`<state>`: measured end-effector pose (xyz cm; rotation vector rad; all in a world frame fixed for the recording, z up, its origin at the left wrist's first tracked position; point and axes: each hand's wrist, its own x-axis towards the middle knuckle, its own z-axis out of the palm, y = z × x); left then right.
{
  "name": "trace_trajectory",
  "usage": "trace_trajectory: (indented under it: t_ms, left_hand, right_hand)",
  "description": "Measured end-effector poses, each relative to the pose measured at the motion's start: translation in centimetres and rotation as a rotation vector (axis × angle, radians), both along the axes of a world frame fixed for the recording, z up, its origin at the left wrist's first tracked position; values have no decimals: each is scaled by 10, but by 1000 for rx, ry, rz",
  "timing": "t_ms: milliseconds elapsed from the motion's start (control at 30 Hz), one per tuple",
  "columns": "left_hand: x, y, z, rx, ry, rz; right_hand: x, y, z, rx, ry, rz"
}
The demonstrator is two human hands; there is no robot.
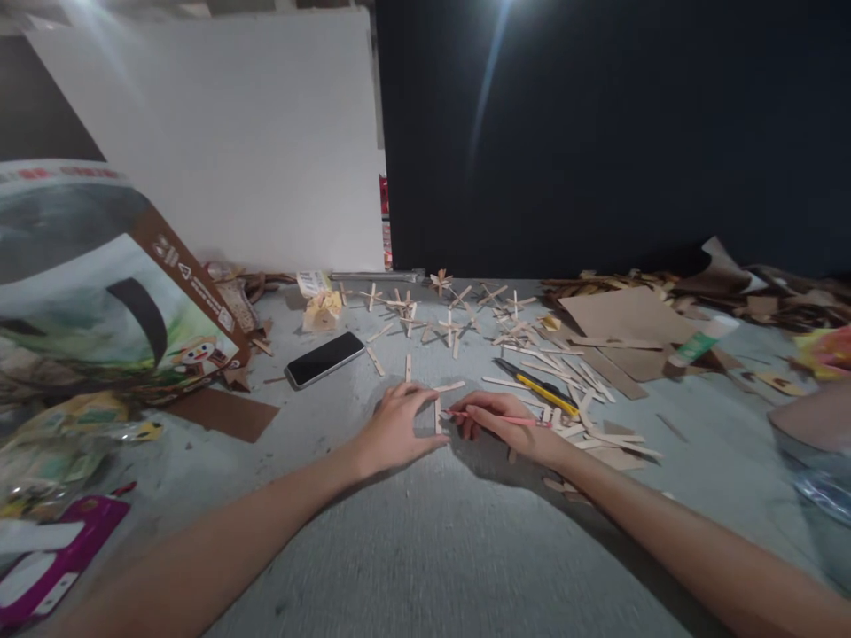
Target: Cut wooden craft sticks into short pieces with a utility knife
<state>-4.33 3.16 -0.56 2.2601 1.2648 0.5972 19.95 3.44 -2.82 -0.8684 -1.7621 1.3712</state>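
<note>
My left hand (pixel 399 425) curves around a short wooden craft stick (pixel 438 416), thumb at its near end and fingertips at its far end. In my right hand (pixel 502 424) is a thin pink pencil (pixel 525 420), its tip at the stick. Just beyond my left fingers lie more loose sticks, one (pixel 408 368) pointing away from me. Beside my right hand rests a yellow and black utility knife (pixel 542 387) among a heap of sticks (pixel 595 434).
Several small star-shaped stick pieces (pixel 450 328) stand across the back. A phone (pixel 325 359) lies left of them. Brown cardboard (pixel 621 319) and a glue stick (pixel 703 341) are at the right. A large printed bag (pixel 120 292) and a purple object (pixel 63 558) occupy the left.
</note>
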Motion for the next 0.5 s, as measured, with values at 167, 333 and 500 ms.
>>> trace_trajectory:
  t_ms: [167, 333, 500]
  left_hand:
    - [1, -1, 2, 6, -4, -4]
    - [2, -2, 4, 8, -4, -10]
    - [2, -2, 5, 19, 0, -27]
  right_hand:
    - [0, -4, 4, 8, -7, -11]
    - [-2, -8, 12, 31, -34, -24]
    - [-4, -9, 11, 44, -41, -41]
